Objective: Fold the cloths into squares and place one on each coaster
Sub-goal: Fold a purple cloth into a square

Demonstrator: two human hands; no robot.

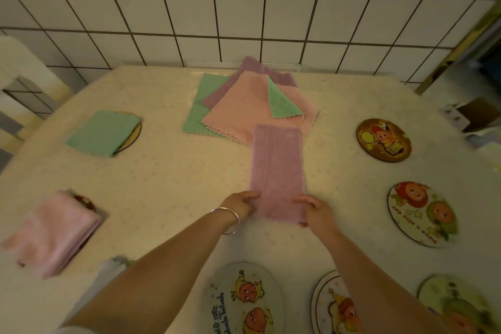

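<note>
A purple cloth (276,168), folded into a long strip, lies on the table in front of me. My left hand (240,203) pinches its near left corner and my right hand (315,210) pinches its near right corner. Behind it sits a loose pile of unfolded cloths (238,106) in green, pink and purple. A folded green cloth (104,133) covers a coaster at the left. At the near left, a folded pink cloth (54,233) covers another. Bare round coasters lie at right (383,139), (423,214) and along the near edge (244,301), (336,306), (455,306).
The table (162,179) has a pale dotted covering and stands against a white tiled wall (244,8). A white chair back (19,68) is at the far left. Boxes and clutter (471,114) sit past the table's right edge.
</note>
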